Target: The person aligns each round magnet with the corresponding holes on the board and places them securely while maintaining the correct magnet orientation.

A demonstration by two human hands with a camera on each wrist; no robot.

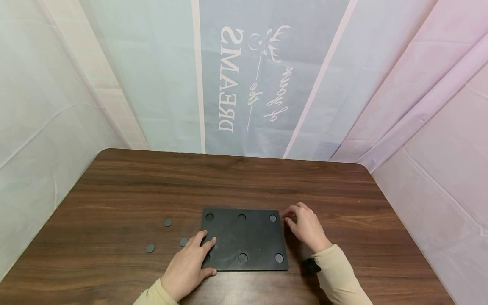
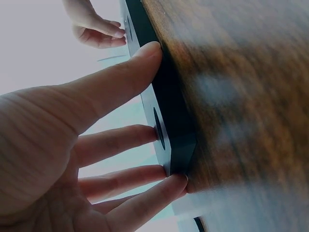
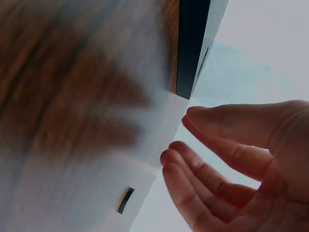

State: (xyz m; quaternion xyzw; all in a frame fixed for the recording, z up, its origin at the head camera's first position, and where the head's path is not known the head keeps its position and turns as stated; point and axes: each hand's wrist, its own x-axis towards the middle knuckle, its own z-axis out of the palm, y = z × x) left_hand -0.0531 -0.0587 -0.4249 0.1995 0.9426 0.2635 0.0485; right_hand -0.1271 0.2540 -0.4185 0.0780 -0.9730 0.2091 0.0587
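A flat black board (image 1: 245, 237) with several round recesses lies on the table. Grey discs fill its far right recess (image 1: 273, 218) and near right recess (image 1: 279, 258). My left hand (image 1: 188, 262) rests at the board's left side with fingers spread, its thumb against the near edge and fingertips on the left edge and top. It partly hides the near left recess. Just beyond the far right corner, my right hand (image 1: 306, 226) hovers with fingers loosely bent. In the right wrist view that hand (image 3: 227, 164) shows nothing between thumb and fingers.
Left of the board lie three loose grey discs: one farther back (image 1: 167, 222), one at the left (image 1: 150, 248) and one beside the left hand (image 1: 184, 242). The brown wooden table (image 1: 228, 182) meets a printed cloth (image 1: 248, 84) behind, with pale cloth at both sides.
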